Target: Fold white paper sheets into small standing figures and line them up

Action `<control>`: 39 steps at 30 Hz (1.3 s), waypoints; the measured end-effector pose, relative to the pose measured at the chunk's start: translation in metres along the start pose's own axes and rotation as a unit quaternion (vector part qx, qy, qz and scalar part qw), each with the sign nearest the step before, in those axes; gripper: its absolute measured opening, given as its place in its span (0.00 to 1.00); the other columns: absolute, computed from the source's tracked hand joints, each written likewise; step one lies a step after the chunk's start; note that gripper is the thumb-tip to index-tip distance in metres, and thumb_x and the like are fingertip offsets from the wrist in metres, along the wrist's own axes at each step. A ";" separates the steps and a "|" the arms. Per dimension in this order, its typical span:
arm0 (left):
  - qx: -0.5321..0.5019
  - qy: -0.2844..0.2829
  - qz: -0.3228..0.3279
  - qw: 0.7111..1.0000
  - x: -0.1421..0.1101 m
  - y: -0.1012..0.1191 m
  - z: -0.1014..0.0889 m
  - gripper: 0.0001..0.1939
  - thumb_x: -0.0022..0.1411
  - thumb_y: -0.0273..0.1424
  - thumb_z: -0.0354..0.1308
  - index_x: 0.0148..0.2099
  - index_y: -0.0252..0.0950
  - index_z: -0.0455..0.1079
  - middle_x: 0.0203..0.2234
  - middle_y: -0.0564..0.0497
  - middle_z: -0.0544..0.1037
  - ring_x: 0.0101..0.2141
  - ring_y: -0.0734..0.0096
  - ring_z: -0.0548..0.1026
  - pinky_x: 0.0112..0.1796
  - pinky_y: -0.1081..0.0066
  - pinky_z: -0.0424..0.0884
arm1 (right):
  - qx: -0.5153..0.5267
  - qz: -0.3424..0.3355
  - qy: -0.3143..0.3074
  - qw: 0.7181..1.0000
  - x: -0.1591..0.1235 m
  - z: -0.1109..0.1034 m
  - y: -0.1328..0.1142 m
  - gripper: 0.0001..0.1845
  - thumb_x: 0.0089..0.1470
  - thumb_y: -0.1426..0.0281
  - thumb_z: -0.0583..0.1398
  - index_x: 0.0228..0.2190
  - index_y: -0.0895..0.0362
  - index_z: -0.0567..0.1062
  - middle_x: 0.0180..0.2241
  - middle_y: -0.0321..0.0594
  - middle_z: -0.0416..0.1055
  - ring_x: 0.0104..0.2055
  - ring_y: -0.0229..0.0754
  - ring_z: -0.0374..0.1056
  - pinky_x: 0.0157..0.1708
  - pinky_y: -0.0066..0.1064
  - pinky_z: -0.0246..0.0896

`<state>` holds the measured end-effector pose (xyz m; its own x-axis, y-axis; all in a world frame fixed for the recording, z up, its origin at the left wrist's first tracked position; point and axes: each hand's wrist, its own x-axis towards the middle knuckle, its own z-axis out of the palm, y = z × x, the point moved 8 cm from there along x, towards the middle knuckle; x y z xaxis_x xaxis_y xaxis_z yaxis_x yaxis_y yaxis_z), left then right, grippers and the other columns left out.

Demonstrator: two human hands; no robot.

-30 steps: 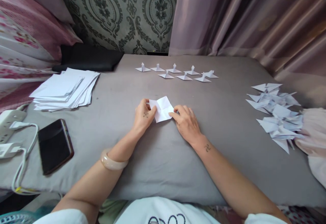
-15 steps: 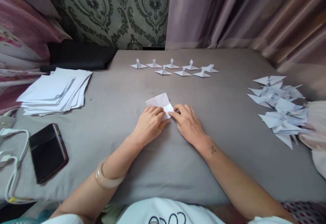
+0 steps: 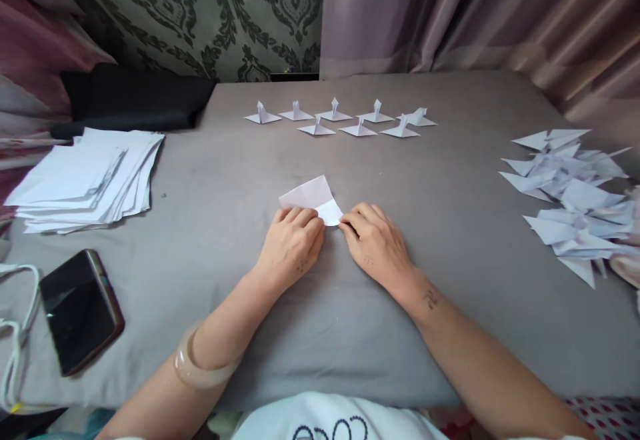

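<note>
Head view shows your left hand (image 3: pixel 293 247) pressing flat on the folded paper (image 3: pixel 313 199) while your right hand (image 3: pixel 376 247) pinches its near corner, pinning it mid-bed (image 3: pixel 250 180) so the crease holds; finished folded figures (image 3: pixel 340 119) stand behind.

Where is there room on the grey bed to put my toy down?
Bare grey sheet lies between the paper stack and the half-folded paper, and between the right hand and the pile of folded shapes. It is crowded at the far row of paper birds and by the phone.
</note>
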<state>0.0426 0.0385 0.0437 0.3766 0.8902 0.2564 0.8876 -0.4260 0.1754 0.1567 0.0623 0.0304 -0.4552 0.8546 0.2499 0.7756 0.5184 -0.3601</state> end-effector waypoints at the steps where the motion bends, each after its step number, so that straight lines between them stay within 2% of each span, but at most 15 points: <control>1: -0.006 0.001 -0.011 1.000 0.000 -0.002 0.001 0.13 0.69 0.28 0.46 0.37 0.35 0.71 0.36 0.45 0.79 0.38 0.62 0.74 0.41 0.62 0.62 | 0.006 0.005 0.002 1.000 0.000 0.000 0.001 0.10 0.62 0.70 0.55 0.35 0.54 0.76 0.36 0.41 0.72 0.40 0.44 0.65 0.39 0.34 0.59; 8: -0.060 0.024 -0.092 0.994 0.001 -0.019 0.004 0.12 0.69 0.33 0.49 0.36 0.36 0.71 0.37 0.47 0.78 0.37 0.63 0.73 0.37 0.64 0.60 | 0.076 0.060 0.020 0.995 0.003 0.001 0.012 0.07 0.59 0.69 0.57 0.33 0.53 0.77 0.34 0.41 0.72 0.39 0.44 0.67 0.38 0.34 0.61; 15: -0.108 0.033 -0.134 0.985 0.002 -0.027 0.008 0.09 0.66 0.32 0.52 0.36 0.37 0.72 0.35 0.47 0.77 0.36 0.64 0.73 0.37 0.65 0.63 | 0.113 0.095 0.031 0.989 0.006 0.004 0.018 0.06 0.56 0.69 0.59 0.30 0.53 0.76 0.33 0.40 0.72 0.38 0.43 0.68 0.38 0.34 0.62; 30: -0.118 0.020 -0.170 0.978 0.005 -0.035 0.013 0.08 0.65 0.33 0.55 0.35 0.36 0.72 0.32 0.46 0.76 0.33 0.63 0.71 0.36 0.65 0.65 | 0.079 0.116 0.031 0.990 0.009 0.007 0.018 0.05 0.54 0.71 0.58 0.28 0.54 0.74 0.32 0.41 0.72 0.38 0.45 0.67 0.38 0.34 0.60; 39: -0.091 0.007 -0.177 0.980 0.008 -0.038 0.015 0.09 0.65 0.34 0.55 0.35 0.36 0.72 0.32 0.48 0.76 0.34 0.63 0.72 0.35 0.66 0.65 | 0.088 0.141 -0.003 0.986 0.012 0.008 0.019 0.05 0.54 0.70 0.58 0.28 0.54 0.74 0.33 0.39 0.71 0.37 0.43 0.67 0.38 0.33 0.60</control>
<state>0.0154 0.0640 0.0248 0.0488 0.9858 0.1607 0.8992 -0.1134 0.4227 0.1628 0.0824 0.0191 -0.2352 0.9655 0.1118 0.7838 0.2564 -0.5655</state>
